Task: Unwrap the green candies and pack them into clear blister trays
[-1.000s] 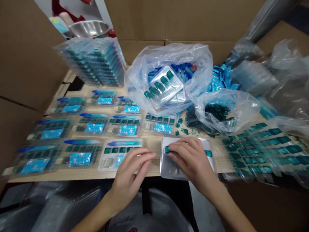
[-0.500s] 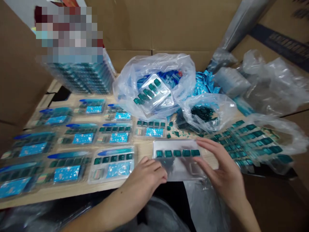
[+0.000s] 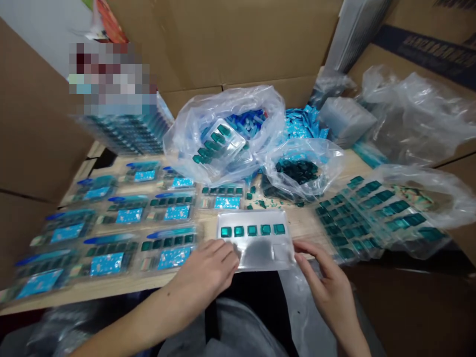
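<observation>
A clear plastic tray lies near the table's front edge, with a row of green square gem-like pieces across its upper part. My left hand rests over the tray's lower left corner, fingers curled together and pointing down; whatever they hold is hidden beneath them. At the right edge of the tray is my right hand, thumb and index finger apart, their tips beside the edge. To the left, a filled tray holds a blue pen-like stick, green pieces and a blue patterned packet.
More filled trays cover the table's left side. Behind stand a bag of blue sticks with trays on top, a bag of green pieces and blue packets. Overlapping trays with green pieces lie right. Tall tray stacks stand back left.
My right hand has drawn back from over the tray's right part to its edge. My left hand stays over the lower left corner. The whole view has shifted slightly.
</observation>
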`<state>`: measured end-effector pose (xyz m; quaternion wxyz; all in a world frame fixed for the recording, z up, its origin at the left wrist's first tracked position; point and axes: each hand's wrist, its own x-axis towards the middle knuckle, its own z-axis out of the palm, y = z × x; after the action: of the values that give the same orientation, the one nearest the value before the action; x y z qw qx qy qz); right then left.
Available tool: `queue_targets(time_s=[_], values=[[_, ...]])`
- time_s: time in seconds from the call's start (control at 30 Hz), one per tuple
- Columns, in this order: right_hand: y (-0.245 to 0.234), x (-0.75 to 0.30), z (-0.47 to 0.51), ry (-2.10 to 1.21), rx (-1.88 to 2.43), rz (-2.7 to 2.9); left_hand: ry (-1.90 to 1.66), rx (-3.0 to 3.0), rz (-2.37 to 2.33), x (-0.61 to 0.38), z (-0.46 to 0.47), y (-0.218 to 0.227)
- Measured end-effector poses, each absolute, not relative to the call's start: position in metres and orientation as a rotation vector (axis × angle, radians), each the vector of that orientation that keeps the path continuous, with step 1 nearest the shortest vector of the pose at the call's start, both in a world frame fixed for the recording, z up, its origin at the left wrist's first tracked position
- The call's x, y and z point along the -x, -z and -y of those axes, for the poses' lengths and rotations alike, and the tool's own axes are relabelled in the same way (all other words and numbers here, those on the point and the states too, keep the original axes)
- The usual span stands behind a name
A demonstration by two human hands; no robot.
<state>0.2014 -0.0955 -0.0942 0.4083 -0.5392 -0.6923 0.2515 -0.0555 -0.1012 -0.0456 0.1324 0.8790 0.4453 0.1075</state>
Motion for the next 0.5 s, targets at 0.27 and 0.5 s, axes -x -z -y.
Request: queue_targets(time_s=[0.27,0.5], values=[[0.084,-0.204,0.104,-0.609,1.139,1.801,-0.52,-2.366,-1.214,0.07,0.113,0.01],[0.052,-0.198,0.083,-0.452,1.02,1.903,-0.781,-2.652,-1.088,0.051,0.106,0.03]])
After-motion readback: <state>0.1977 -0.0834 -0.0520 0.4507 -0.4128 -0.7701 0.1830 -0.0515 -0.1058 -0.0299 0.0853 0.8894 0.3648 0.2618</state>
